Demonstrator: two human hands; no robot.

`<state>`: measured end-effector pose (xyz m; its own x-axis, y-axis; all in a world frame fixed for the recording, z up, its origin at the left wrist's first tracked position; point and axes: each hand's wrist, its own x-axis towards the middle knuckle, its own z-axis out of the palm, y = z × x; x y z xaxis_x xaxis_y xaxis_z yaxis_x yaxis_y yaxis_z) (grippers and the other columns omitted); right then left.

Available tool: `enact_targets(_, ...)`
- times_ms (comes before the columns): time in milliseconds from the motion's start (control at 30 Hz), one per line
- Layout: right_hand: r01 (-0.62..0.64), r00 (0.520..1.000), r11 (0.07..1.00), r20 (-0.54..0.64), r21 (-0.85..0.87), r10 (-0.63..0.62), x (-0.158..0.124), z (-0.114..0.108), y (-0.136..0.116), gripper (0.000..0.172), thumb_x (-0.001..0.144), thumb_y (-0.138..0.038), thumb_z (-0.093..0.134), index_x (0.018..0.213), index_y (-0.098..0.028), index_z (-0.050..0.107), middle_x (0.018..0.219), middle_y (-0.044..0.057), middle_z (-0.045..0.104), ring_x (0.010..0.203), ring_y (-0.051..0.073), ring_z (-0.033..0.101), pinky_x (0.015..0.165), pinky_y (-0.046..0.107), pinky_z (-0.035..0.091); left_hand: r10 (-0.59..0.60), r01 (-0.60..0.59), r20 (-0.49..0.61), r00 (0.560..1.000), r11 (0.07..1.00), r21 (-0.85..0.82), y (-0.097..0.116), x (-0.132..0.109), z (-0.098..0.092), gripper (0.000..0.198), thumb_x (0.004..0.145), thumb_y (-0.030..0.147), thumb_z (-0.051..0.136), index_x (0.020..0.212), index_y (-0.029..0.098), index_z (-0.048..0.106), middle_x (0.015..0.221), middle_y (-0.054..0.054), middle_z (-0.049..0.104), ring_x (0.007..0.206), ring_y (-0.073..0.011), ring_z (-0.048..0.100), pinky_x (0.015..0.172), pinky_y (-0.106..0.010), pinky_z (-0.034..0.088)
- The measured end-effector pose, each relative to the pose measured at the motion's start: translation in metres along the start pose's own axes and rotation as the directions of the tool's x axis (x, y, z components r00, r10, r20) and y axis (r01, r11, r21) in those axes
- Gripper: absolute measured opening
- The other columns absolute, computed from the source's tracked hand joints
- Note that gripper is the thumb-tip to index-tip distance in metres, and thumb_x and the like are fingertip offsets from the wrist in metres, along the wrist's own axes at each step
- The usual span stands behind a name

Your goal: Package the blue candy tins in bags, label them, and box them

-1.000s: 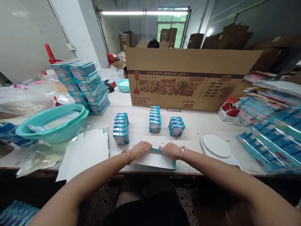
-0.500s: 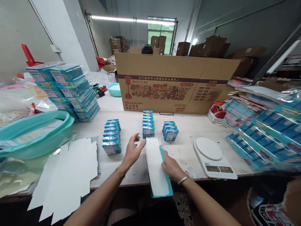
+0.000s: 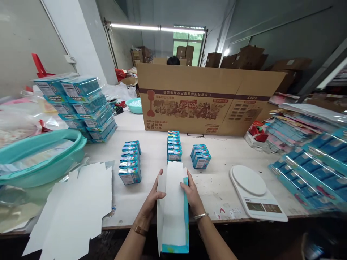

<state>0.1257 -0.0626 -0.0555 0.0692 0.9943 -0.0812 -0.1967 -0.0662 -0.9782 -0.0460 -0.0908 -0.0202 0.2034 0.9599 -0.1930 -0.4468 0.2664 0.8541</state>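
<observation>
A long carton [image 3: 175, 209], white inside and blue outside, lies open-faced between my hands over the table's front edge. My left hand [image 3: 154, 196] grips its left wall, thumb on the inner side. On the right wall my right hand [image 3: 192, 191] is closed, its thumb over the blue edge. Beyond the carton's far end is a row of small blue boxes [image 3: 174, 146]. Another row of blue boxes [image 3: 130, 162] stands to the left, and a shorter group [image 3: 200, 156] to the right. Flat white carton blanks [image 3: 76, 209] lie at the left.
A white scale [image 3: 257, 195] sits at the right, beside wrapped blue packs [image 3: 311, 173]. Teal basins [image 3: 78, 155] and stacked blue packs [image 3: 81, 104] occupy the left. A large cardboard box [image 3: 200, 79] stands at the back, with the top of a person's head [image 3: 173, 60] behind it.
My left hand has come onto the carton's left side. The carton has turned straighter and moved nearer, its left wall now raised. My right hand has shifted along the right wall.
</observation>
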Motion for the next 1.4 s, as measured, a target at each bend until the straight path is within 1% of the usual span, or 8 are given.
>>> enact_targets(300,-0.075,0.996,0.959,-0.021,0.273,0.084,-0.005,0.024,0.015,0.074,0.079,-0.046,0.063,0.146,-0.028,0.038,0.128,0.007,0.067,0.106,0.03,0.069,0.079,0.042,0.059,0.092,-0.084,-0.06,0.994,0.989,0.121,-0.01,-0.007,-0.006,0.092,0.077,0.073,0.041,0.153,0.023,0.024,0.143,-0.011,0.055,0.118,-0.0311,0.063,0.091,-0.041,0.055)
enact_targets(400,-0.078,0.994,0.966,-0.053,0.248,0.094,-0.003,0.026,0.017,0.069,0.078,-0.053,0.065,0.139,-0.027,0.045,0.125,0.007,0.068,0.105,0.028,0.069,0.078,0.041,0.058,0.136,-0.134,-0.038,0.99,0.99,0.053,-0.004,-0.002,-0.011,0.093,0.073,0.075,0.054,0.148,0.025,0.035,0.153,-0.009,0.045,0.133,-0.0307,0.05,0.101,-0.038,0.05)
enact_targets(533,0.021,0.992,0.999,-0.129,0.041,-0.016,-0.004,0.031,0.017,0.053,0.073,-0.046,0.07,0.118,-0.022,0.057,0.123,0.009,0.067,0.113,0.026,0.062,0.093,0.039,0.052,0.075,-0.076,-0.041,0.996,0.997,-0.017,0.016,0.01,-0.01,0.086,0.061,0.063,0.076,0.132,0.02,0.056,0.139,-0.013,0.06,0.124,-0.0337,0.058,0.095,-0.039,0.052)
enact_targets(700,0.084,0.994,0.996,-0.067,-0.017,-0.085,-0.008,0.038,0.016,0.047,0.077,-0.039,0.063,0.119,-0.021,0.055,0.121,0.01,0.066,0.109,0.025,0.063,0.093,0.039,0.051,-0.004,0.003,-0.287,0.958,1.0,-0.003,0.024,0.026,-0.004,0.063,0.053,0.031,0.082,0.112,0.017,0.064,0.102,-0.009,0.076,0.094,-0.026,0.071,0.074,-0.028,0.054)
enact_targets(933,0.071,0.996,0.997,-0.06,0.0,-0.071,-0.008,0.036,0.017,0.047,0.08,-0.051,0.064,0.114,-0.019,0.061,0.112,0.009,0.069,0.101,0.024,0.065,0.087,0.036,0.053,-0.088,0.115,-0.315,0.945,0.991,0.068,0.023,0.048,-0.014,0.034,0.05,0.03,0.083,0.076,0.014,0.067,0.071,-0.008,0.075,0.07,-0.0253,0.072,0.062,-0.032,0.055)
enact_targets(1167,0.072,0.995,0.996,-0.074,0.045,-0.068,-0.007,0.033,0.026,0.034,0.077,-0.049,0.066,0.092,-0.02,0.07,0.099,0.007,0.072,0.093,0.024,0.064,0.083,0.035,0.051,-0.094,0.153,-0.35,0.932,0.977,0.145,0.018,0.062,-0.015,0.026,0.048,0.02,0.083,0.068,0.013,0.069,0.059,-0.005,0.07,0.052,-0.019,0.063,0.052,-0.029,0.049)
enact_targets(1267,0.081,0.997,0.997,0.017,-0.018,-0.08,-0.006,0.03,0.025,0.031,0.079,-0.048,0.064,0.093,-0.02,0.07,0.104,0.007,0.072,0.098,0.024,0.064,0.087,0.036,0.05,-0.056,0.117,-0.401,0.914,0.985,0.13,0.014,0.06,-0.015,0.029,0.052,0.024,0.083,0.074,0.014,0.067,0.063,-0.003,0.069,0.056,-0.0173,0.063,0.054,-0.027,0.049)
enact_targets(1400,0.085,0.994,0.989,-0.06,-0.117,-0.092,-0.005,0.028,0.022,0.035,0.079,-0.048,0.062,0.095,-0.018,0.069,0.102,0.009,0.073,0.099,0.025,0.064,0.093,0.039,0.048,0.002,0.057,-0.474,0.881,0.992,0.112,0.011,0.045,-0.016,0.044,0.058,0.039,0.083,0.091,0.017,0.063,0.075,0.0,0.069,0.069,-0.0162,0.066,0.062,-0.025,0.051)
